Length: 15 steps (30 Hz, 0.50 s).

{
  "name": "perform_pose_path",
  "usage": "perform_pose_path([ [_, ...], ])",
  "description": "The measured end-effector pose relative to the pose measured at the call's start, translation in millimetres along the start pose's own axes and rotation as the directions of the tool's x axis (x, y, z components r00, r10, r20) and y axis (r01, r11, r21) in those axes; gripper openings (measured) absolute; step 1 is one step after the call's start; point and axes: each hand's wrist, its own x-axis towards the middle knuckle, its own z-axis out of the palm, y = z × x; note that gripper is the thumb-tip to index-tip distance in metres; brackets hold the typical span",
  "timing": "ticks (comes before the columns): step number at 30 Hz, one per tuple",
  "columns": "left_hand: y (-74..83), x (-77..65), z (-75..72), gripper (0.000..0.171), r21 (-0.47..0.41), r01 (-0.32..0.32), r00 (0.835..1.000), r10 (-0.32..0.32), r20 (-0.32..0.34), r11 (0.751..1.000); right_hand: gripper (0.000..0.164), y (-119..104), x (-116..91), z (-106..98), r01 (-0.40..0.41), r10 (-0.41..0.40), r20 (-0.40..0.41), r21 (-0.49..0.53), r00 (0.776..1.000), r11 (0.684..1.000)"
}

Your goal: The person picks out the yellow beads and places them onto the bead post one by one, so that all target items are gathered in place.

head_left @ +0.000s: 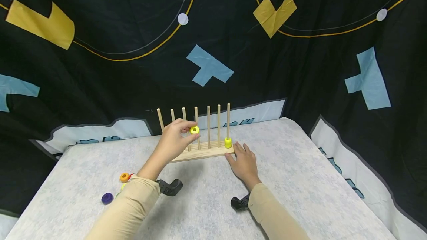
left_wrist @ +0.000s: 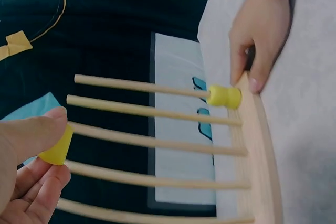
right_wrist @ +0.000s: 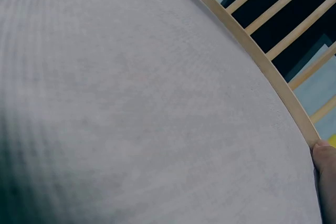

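1. Presently, my left hand (head_left: 174,140) is in front of the wooden rack (head_left: 203,153), toward its left half; the thumb and fingers pinch one yellow ring (head_left: 195,133) and are apart only by its width.
2. This yellow ring is held above the base of the rack, before the fourth of its seven pegs (head_left: 208,127), and its hole is turned toward me. I cannot tell if it touches the peg.
3. My right hand (head_left: 245,162) holds the right end of the rack, with the thumb on the front side and the index finger further back; the other fingers are spread a little, just beside this end.
4. On the rightmost peg of the rack, down at the base, sits a yellow stack (head_left: 228,143) with a narrow waist; whether it is one piece or two, I cannot tell.
5. In front and to the left of the rack, well apart from it, an orange ring (head_left: 124,177), a purple piece (head_left: 107,198) and a partly hidden red piece (head_left: 131,176) lie on the desk (head_left: 207,214).
6. Behind the rack hangs a black cloth (head_left: 133,92).
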Motion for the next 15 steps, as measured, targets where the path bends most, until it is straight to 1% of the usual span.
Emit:
perform_pose_path([
  [4, 11.9, 12.8, 6.8, 0.038, -0.005, -0.015, 1.0, 0.015, 0.0, 1.0, 0.064, 0, 0, 0, -0.007, 0.007, -0.003, 0.0, 1.0, 1.0],
  [8, 21.7, 25.7, 13.6, 0.038, -0.006, -0.029, 1.0, 0.029, -0.003, 1.0, 0.064, -1, 0, -1, -0.019, 0.019, 0.013, -0.007, 1.0, 1.0],
  [15, 35.4, 46.1, 26.7, 0.039, -0.008, -0.055, 0.998, 0.054, -0.043, 0.998, 0.063, 0, 2, 1, -0.003, 0.003, -0.001, -0.021, 1.0, 1.0],
])
